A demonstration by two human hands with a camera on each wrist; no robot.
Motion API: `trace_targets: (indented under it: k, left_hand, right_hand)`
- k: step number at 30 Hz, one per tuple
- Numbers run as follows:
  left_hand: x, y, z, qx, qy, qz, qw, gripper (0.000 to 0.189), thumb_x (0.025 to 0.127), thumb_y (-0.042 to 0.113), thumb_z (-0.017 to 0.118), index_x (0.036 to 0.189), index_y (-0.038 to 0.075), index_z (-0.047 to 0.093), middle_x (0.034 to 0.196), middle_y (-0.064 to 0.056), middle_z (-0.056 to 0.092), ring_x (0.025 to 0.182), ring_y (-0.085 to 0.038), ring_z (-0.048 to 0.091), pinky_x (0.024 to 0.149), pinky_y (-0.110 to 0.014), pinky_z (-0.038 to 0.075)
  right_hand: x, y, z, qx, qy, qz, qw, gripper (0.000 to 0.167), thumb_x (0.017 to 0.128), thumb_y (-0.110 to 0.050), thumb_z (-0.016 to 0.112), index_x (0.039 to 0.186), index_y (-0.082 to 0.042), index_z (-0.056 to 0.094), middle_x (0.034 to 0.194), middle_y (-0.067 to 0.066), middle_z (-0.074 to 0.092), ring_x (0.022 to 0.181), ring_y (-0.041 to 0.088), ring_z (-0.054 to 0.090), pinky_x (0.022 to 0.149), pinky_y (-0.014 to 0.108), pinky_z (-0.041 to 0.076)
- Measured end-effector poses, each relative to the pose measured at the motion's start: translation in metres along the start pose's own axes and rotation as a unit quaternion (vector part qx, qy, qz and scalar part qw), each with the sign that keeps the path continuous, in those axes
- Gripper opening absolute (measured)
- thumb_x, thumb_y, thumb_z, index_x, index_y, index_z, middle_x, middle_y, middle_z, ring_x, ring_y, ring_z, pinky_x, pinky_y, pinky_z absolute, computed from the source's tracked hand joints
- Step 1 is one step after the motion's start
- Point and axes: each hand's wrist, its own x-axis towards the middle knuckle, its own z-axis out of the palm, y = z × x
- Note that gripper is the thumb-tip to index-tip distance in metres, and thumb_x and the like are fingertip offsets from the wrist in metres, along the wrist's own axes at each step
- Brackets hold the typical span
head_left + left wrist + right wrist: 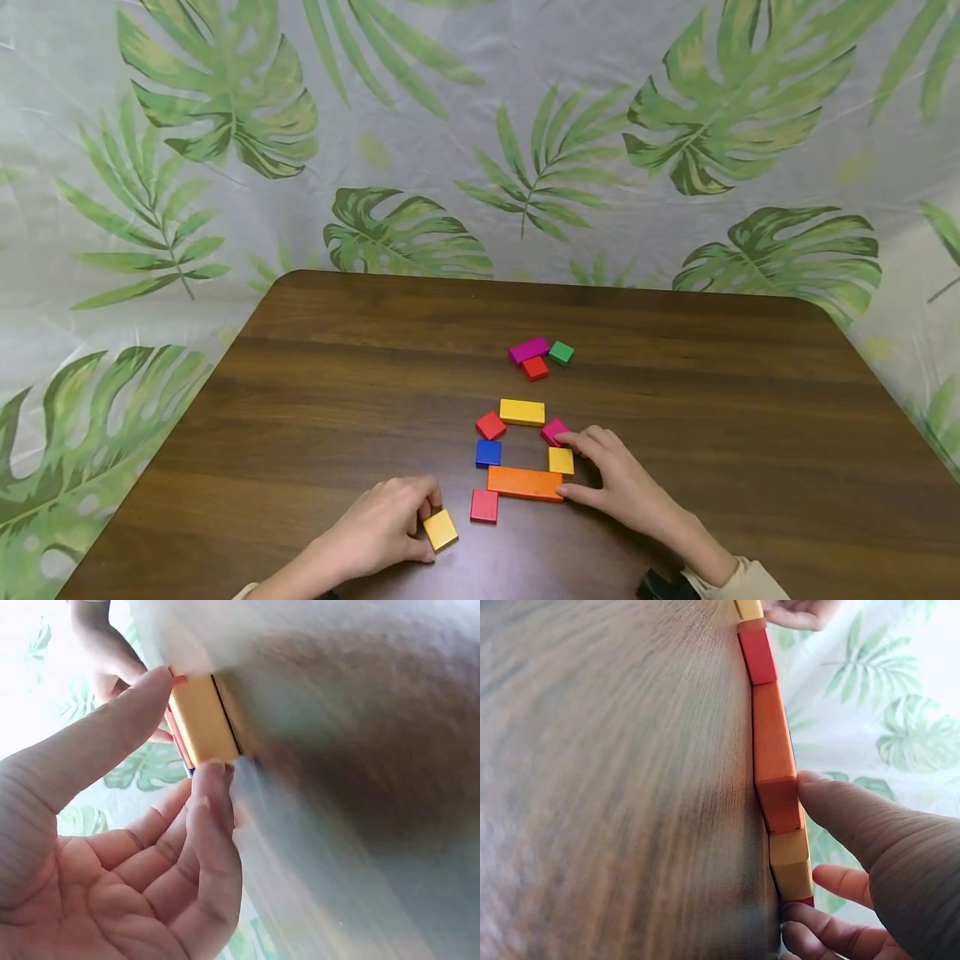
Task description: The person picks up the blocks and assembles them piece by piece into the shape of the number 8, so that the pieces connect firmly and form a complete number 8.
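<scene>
Between thumb and fingertips, my left hand (pixel 386 523) pinches a yellow square block (pixel 441 530) low over the table; the left wrist view shows the same yellow block (pixel 202 720) gripped at opposite ends. My right hand (pixel 626 482) spreads over the right side of a ring of blocks. Its thumb touches the end of the long orange block (pixel 525 483), and its index finger rests on the magenta block (pixel 555 431). A yellow square block (pixel 561 461) lies between these fingers. A pink-red block (pixel 483 506) sits below the orange block's left end.
Completing the ring are a blue block (pixel 488 452), a red block (pixel 491 426) and a yellow oblong block (pixel 522 412). Farther back lie a purple block (pixel 529 350), a red block (pixel 535 368) and a green block (pixel 561 353). A leaf-patterned curtain (pixel 420 150) hangs behind the brown table (pixel 337 375).
</scene>
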Motion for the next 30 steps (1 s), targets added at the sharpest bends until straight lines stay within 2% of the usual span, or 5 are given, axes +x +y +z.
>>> trace_targets:
  k: [5,10,14,21,30]
  left_hand:
    - [-0.002,0.000,0.001,-0.056,-0.035,0.009,0.9978,0.033,0.066,0.007,0.082,0.084,0.013,0.055,0.072,0.009,0.055,0.061,0.006,0.045,0.057,-0.013,0.042]
    - [-0.001,0.004,0.007,-0.055,-0.040,0.018,0.9975,0.028,0.068,0.005,0.080,0.076,0.015,0.054,0.066,0.010,0.053,0.059,0.007,0.044,0.056,-0.012,0.041]
    - [0.002,0.009,0.012,-0.043,-0.039,0.018,0.9982,0.026,0.069,0.007,0.078,0.073,0.015,0.055,0.063,0.011,0.052,0.056,0.007,0.042,0.055,-0.012,0.039]
    - [0.011,0.015,0.014,-0.033,-0.016,0.036,0.9987,0.025,0.071,0.007,0.078,0.070,0.015,0.055,0.062,0.012,0.051,0.056,0.008,0.042,0.055,-0.011,0.039]
    - [0.014,0.021,0.017,-0.023,-0.004,0.028,0.9993,0.023,0.073,0.007,0.076,0.068,0.015,0.056,0.060,0.011,0.053,0.055,0.007,0.042,0.054,-0.010,0.039]
  right_hand:
    - [-0.001,0.001,0.003,0.002,0.005,-0.011,0.9999,0.057,0.078,-0.047,0.071,0.124,-0.018,0.058,0.100,-0.011,0.053,0.095,0.006,0.046,0.081,0.027,0.048]
    - [-0.004,0.001,0.005,0.008,0.005,0.000,1.0000,0.057,0.077,-0.044,0.073,0.125,-0.019,0.057,0.101,-0.014,0.052,0.096,0.004,0.045,0.082,0.027,0.047]
    - [-0.006,0.000,0.006,0.010,0.006,-0.001,0.9999,0.058,0.076,-0.044,0.073,0.125,-0.018,0.057,0.100,-0.014,0.053,0.094,0.004,0.044,0.079,0.025,0.046]
    - [-0.001,0.000,0.002,-0.001,0.024,-0.020,0.9995,0.055,0.076,-0.040,0.075,0.123,-0.016,0.059,0.097,-0.012,0.053,0.094,0.004,0.044,0.079,0.026,0.047]
    - [0.002,0.001,0.003,-0.007,0.021,-0.021,0.9995,0.057,0.075,-0.038,0.076,0.124,-0.016,0.058,0.097,-0.011,0.053,0.094,0.006,0.044,0.077,0.027,0.047]
